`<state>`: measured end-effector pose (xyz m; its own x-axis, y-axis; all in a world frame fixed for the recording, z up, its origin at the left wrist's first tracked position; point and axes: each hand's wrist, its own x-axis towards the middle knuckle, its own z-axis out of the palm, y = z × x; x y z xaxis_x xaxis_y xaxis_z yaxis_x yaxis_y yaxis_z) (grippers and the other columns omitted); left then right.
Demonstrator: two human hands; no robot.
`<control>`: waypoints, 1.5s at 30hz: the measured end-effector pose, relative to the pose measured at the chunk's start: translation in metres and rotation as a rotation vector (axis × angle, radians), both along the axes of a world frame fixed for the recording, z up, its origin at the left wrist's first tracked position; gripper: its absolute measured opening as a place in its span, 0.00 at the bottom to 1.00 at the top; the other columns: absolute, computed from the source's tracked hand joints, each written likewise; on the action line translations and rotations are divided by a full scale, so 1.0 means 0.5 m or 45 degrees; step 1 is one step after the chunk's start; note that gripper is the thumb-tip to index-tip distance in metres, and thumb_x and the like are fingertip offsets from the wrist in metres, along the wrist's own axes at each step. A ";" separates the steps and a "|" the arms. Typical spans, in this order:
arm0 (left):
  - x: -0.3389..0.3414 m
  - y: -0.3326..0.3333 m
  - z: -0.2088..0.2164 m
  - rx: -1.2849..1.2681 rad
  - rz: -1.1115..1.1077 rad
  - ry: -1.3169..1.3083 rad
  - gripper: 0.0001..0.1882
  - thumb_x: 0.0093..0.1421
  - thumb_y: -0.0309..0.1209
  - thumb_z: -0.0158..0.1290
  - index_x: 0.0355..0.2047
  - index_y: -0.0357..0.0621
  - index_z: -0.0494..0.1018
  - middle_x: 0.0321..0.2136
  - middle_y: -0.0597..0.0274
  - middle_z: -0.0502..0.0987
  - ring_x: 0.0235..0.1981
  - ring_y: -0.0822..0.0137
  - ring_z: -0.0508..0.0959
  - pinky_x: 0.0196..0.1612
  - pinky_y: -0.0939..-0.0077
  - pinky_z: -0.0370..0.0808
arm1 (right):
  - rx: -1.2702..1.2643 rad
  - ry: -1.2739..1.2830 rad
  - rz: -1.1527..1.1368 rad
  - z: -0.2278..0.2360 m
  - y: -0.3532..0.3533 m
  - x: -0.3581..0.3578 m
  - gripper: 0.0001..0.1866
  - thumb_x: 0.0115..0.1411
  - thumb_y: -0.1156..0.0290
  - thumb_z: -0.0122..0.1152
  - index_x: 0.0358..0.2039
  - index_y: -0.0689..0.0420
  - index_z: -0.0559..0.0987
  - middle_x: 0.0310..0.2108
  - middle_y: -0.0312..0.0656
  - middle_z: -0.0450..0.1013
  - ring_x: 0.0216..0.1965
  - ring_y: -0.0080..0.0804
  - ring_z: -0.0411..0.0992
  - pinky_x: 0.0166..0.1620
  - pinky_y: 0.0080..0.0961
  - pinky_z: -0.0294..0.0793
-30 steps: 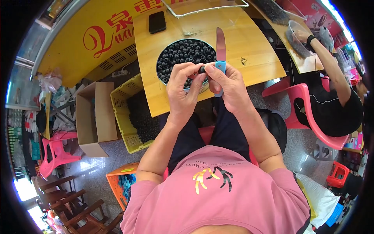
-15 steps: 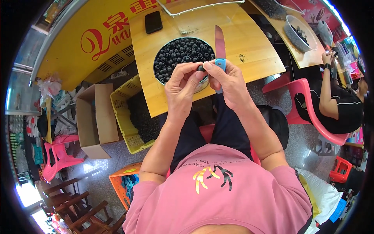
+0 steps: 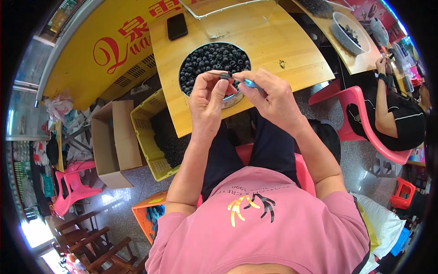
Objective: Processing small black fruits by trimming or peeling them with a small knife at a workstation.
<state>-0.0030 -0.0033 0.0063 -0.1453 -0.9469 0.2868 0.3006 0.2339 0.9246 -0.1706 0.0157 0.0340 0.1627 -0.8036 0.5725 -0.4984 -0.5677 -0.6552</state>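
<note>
My left hand (image 3: 206, 102) pinches a small, round, dark piece (image 3: 224, 75) between thumb and fingers. The blue-handled knife (image 3: 250, 83) is in my right hand (image 3: 275, 97), its blade pointing left against that piece. My fingers partly cover both the piece and the blade. Just beyond my hands, a round bowl (image 3: 232, 101) on the table is filled with many similar small black balls (image 3: 214, 59), some showing a pale ring. Both hands hover over the bowl's near edge, close together.
On the wooden table (image 3: 296, 64) are a black phone (image 3: 177, 26) and a clear plastic box (image 3: 228, 20). Left of my legs stands a yellow crate (image 3: 158, 168) of dark pieces, beside a cardboard box (image 3: 128, 141). A co-worker's arm (image 3: 384, 109) and a pink chair (image 3: 362, 112) are at right.
The knife has swung from upright, blade pointing away from me, to lying with its blade leftward at the dark piece. My right hand has turned over with it.
</note>
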 end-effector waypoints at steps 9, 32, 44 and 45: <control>-0.005 0.005 0.007 -0.050 -0.038 -0.018 0.11 0.66 0.31 0.52 0.45 0.39 0.69 0.33 0.64 0.75 0.33 0.76 0.73 0.41 0.80 0.72 | -0.151 0.044 -0.047 -0.017 -0.011 0.001 0.14 0.56 0.76 0.63 0.44 0.56 0.79 0.26 0.42 0.73 0.21 0.32 0.70 0.25 0.26 0.69; 0.035 0.023 0.012 -0.088 -0.086 -0.044 0.08 0.64 0.22 0.51 0.43 0.35 0.70 0.35 0.64 0.74 0.32 0.75 0.74 0.38 0.82 0.73 | 0.902 -1.160 0.543 0.003 0.006 0.064 0.17 0.64 0.60 0.59 0.48 0.58 0.78 0.28 0.30 0.72 0.27 0.12 0.65 0.29 0.10 0.63; 0.183 0.055 -0.036 0.058 0.281 -0.082 0.09 0.61 0.19 0.53 0.42 0.35 0.72 0.32 0.62 0.76 0.31 0.74 0.75 0.37 0.82 0.73 | 0.917 -0.877 0.383 -0.056 -0.011 0.062 0.16 0.65 0.61 0.57 0.49 0.56 0.78 0.24 0.26 0.67 0.20 0.10 0.58 0.23 0.10 0.53; 0.207 0.054 -0.044 0.095 0.387 -0.137 0.09 0.60 0.19 0.54 0.42 0.35 0.72 0.32 0.62 0.76 0.31 0.75 0.75 0.37 0.82 0.73 | 0.920 -0.876 0.382 -0.057 -0.012 0.042 0.16 0.65 0.61 0.57 0.49 0.56 0.78 0.24 0.26 0.67 0.20 0.10 0.58 0.23 0.10 0.53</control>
